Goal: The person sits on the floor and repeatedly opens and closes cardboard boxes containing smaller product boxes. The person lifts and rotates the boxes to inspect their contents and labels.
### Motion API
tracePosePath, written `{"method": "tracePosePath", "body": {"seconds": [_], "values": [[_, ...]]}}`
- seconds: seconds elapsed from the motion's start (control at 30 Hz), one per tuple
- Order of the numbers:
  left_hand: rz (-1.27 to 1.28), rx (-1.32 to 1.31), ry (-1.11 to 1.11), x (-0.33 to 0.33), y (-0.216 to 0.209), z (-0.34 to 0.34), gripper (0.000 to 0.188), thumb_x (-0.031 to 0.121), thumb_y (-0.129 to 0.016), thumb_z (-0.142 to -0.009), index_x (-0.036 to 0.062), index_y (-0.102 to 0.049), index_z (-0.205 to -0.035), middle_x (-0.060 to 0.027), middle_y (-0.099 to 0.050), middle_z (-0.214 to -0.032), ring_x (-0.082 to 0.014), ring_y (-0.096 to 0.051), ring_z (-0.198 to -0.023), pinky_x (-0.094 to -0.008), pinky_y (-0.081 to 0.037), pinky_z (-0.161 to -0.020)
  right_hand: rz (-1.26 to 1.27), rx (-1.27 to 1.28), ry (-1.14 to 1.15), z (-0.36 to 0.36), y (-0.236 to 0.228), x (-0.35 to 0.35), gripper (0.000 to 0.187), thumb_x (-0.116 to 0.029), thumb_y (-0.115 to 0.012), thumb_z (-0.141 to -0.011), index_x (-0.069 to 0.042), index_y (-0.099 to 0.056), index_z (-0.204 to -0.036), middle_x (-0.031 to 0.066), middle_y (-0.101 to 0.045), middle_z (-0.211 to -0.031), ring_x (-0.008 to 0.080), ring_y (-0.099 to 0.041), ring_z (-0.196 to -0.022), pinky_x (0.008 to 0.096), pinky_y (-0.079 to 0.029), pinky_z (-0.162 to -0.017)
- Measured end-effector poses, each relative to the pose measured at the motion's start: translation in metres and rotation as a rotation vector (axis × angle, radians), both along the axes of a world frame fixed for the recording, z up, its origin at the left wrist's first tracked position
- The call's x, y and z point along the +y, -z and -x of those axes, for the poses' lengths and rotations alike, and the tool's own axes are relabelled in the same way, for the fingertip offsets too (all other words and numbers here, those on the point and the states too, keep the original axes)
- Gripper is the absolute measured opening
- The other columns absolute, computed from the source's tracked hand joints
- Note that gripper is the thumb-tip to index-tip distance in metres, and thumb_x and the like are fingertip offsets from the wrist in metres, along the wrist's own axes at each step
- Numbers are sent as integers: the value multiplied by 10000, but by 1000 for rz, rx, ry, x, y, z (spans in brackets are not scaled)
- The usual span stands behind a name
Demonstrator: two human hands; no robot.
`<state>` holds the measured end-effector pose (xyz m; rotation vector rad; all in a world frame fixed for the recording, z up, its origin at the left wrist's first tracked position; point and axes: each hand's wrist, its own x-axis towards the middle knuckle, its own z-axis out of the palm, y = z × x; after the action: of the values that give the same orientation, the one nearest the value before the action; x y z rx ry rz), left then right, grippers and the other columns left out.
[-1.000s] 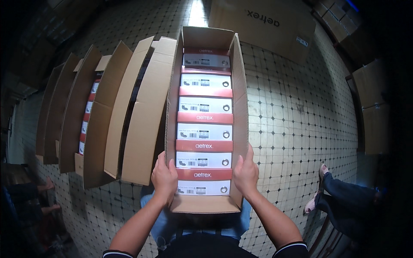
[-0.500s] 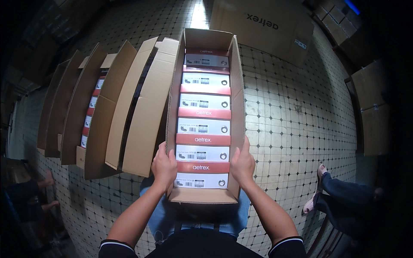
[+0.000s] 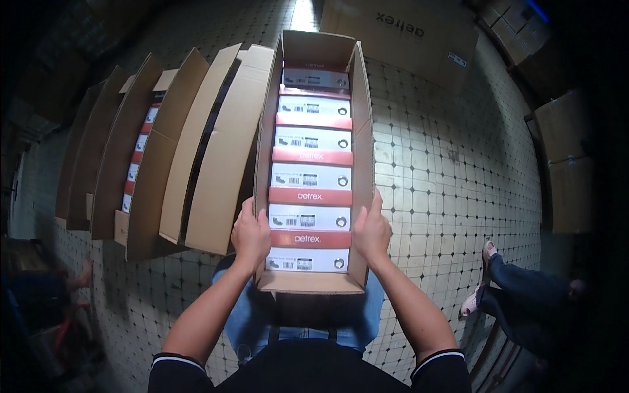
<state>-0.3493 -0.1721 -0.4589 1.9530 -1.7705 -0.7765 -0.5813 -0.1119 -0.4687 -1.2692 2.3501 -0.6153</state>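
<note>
Between my two hands is a long, open-topped cardboard carton. My left hand grips its left wall near the close end, thumb inside and fingers outside. The right wall is gripped the same way by my right hand. A row of shoe boxes fills the carton, white on the label faces with red lid strips between them. Each white face bears a small shoe picture, a barcode and a round hole. The carton's close end lies over my knees; what bears its underside is hidden.
More long cartons stand side by side on the left, one with open flaps showing red and white shoe boxes. A big carton stands ahead on the tiled floor. Stacked cartons line the right; a person's legs are at lower right.
The carton and both my hands appear slightly higher in the picture, with the grip unchanged. The neighbouring cartons and the floor have also shifted up a little, as the view has tilted.
</note>
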Motion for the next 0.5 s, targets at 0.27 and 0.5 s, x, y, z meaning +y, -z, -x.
{"method": "tracePosePath", "body": {"seconds": [0.27,0.5], "values": [[-10,-6,-19,0,0,0,387,207,-524,-920,18,-506,-1257,-252,-632,-1096,-432,-609,-999,-505,-466,-848,19,8,-1,1,2,0,542,-156,-463,-937,-75,-276,-1439,254,-663,-826,443,-646,-743,532,-491,-691],[-33,13,-10,5,-2,-2,384,207,-526,-922,22,-507,-1258,-243,-634,-1104,-427,-610,-1003,-501,-465,-853,-38,5,19,0,0,5,546,-157,-467,-935,-82,-279,-1442,252,-662,-814,445,-643,-719,531,-492,-677]]}}
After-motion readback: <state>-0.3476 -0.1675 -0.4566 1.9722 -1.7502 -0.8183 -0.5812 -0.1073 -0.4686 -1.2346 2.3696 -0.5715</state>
